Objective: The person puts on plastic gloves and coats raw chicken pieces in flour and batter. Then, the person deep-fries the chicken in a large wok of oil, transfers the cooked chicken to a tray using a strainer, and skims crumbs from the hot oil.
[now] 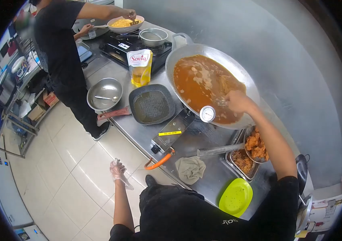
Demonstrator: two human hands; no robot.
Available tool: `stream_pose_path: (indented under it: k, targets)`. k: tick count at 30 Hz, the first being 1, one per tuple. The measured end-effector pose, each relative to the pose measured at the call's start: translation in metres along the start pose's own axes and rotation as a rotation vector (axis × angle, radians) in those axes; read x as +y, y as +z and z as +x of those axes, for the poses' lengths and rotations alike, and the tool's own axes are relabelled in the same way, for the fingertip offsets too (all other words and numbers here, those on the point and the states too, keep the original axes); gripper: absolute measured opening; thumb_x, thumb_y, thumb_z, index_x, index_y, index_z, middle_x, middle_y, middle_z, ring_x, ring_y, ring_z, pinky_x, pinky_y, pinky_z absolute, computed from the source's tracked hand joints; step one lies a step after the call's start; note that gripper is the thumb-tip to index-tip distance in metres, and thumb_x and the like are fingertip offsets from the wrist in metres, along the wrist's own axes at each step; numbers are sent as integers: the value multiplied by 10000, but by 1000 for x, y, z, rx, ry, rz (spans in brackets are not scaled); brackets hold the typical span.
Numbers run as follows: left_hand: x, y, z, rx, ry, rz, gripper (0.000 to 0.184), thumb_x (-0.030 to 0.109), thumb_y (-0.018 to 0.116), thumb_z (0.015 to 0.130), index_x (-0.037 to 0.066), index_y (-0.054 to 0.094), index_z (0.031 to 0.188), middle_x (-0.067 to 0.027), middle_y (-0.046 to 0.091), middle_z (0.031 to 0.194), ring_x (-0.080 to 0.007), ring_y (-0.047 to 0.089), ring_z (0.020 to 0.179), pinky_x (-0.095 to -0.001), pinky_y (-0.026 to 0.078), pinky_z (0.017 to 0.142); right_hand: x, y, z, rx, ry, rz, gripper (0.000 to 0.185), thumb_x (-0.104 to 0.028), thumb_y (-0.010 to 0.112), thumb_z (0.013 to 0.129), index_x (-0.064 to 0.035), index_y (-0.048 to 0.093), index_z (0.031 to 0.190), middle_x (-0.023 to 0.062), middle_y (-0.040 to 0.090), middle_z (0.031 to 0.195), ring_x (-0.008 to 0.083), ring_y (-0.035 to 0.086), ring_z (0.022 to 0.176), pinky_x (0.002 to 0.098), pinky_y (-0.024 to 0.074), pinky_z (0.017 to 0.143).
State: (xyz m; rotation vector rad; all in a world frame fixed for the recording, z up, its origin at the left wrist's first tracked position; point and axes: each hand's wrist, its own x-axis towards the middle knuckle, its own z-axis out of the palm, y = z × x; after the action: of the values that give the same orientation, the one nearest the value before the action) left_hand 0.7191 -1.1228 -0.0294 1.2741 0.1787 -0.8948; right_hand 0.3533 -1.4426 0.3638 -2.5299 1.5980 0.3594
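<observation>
A large wok [172,60] holds brown-orange liquid with pale foam. My right hand [237,101] is over the right part of the wok, its fingers closed around a metal utensil [221,103] that reaches into the liquid. A round dial thermometer [207,114] sits at the wok's near edge. My left hand [118,169], in a clear plastic glove, hangs over the floor, away from the counter. Its fingers look curled and small in view, and whether they hold anything is unclear. Fried pieces fill a strainer [258,146] beside the wok, above a wire basket with crumbs [243,162].
A square pan [152,104], metal bowl [105,94], Sovia pouch [140,67], burner [173,130], orange hose [159,161], cloth [190,170] and green tray [236,197] are on the counter [215,176]. A co-worker [60,52] tends a pan [126,25] at the back left.
</observation>
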Motion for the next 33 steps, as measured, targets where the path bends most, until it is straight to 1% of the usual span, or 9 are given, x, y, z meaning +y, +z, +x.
stream_pose_path:
  k: [5, 10, 14, 19, 22, 26, 29, 32, 33]
  targets:
    - [-12, -3, 12, -64, -112, -196, 257, 314, 509, 848, 60, 539, 877, -5, 432, 564, -105, 375, 426, -233, 285, 363, -18, -17, -43, 40, -77, 146, 204, -122, 544, 796, 13, 646, 909, 231, 626, 857, 347, 613, 830, 411, 464, 766]
    - [-16, 13, -3, -75, -132, -118, 163, 206, 565, 826, 73, 514, 906, -8, 419, 580, -100, 373, 442, -219, 292, 375, -9, -18, -76, 33, -93, 288, 195, -131, 551, 806, 20, 626, 904, 212, 622, 795, 329, 596, 759, 390, 450, 718]
    - [-14, 32, -26, -56, -125, -47, 167, 121, 598, 802, 83, 489, 924, -13, 409, 609, -93, 367, 449, -210, 301, 381, 6, -9, -105, 92, -132, 348, 191, -127, 543, 813, 20, 616, 911, 221, 609, 814, 336, 589, 777, 397, 443, 720]
    - [-35, 37, -36, -83, -105, 71, 161, 163, 586, 829, 79, 481, 917, -16, 406, 617, -88, 359, 448, -210, 298, 373, 19, -9, -134, 79, -85, 297, 203, -121, 529, 829, 14, 605, 960, 220, 605, 839, 338, 587, 802, 403, 438, 731]
    - [-40, 41, -44, -86, -96, 84, 156, 169, 579, 839, 78, 479, 917, -15, 399, 615, -84, 352, 444, -210, 295, 371, 36, 2, -143, 204, -9, 305, 185, -114, 519, 837, -2, 623, 942, 225, 611, 823, 355, 593, 815, 423, 444, 741]
    - [-41, 52, -57, -75, -69, 209, 157, 200, 554, 856, 75, 502, 935, -29, 438, 629, -88, 390, 444, -221, 318, 363, 75, 5, -144, 240, 7, 387, 198, -122, 525, 838, -8, 620, 970, 225, 613, 857, 351, 597, 829, 421, 444, 758]
    - [-44, 61, -65, -212, 101, 485, 252, 298, 496, 885, 55, 533, 939, -71, 530, 688, -110, 453, 457, -244, 357, 362, 103, 3, -146, 306, 54, 322, 219, -136, 536, 836, -5, 621, 990, 220, 621, 896, 356, 596, 852, 426, 441, 792]
    - [-35, 88, -80, -359, 130, 726, 380, 382, 419, 904, 33, 561, 954, -115, 598, 777, -131, 496, 464, -261, 391, 371, 127, -4, -151, 418, 194, 210, 221, -143, 543, 834, 3, 624, 978, 223, 622, 888, 352, 599, 855, 430, 440, 793]
    - [-35, 98, -82, -407, 154, 741, 426, 397, 380, 912, 21, 571, 970, -124, 610, 752, -140, 486, 431, -269, 388, 365, 135, -6, -152, 429, 210, 213, 224, -145, 541, 835, 3, 624, 981, 221, 623, 883, 344, 601, 848, 423, 442, 788]
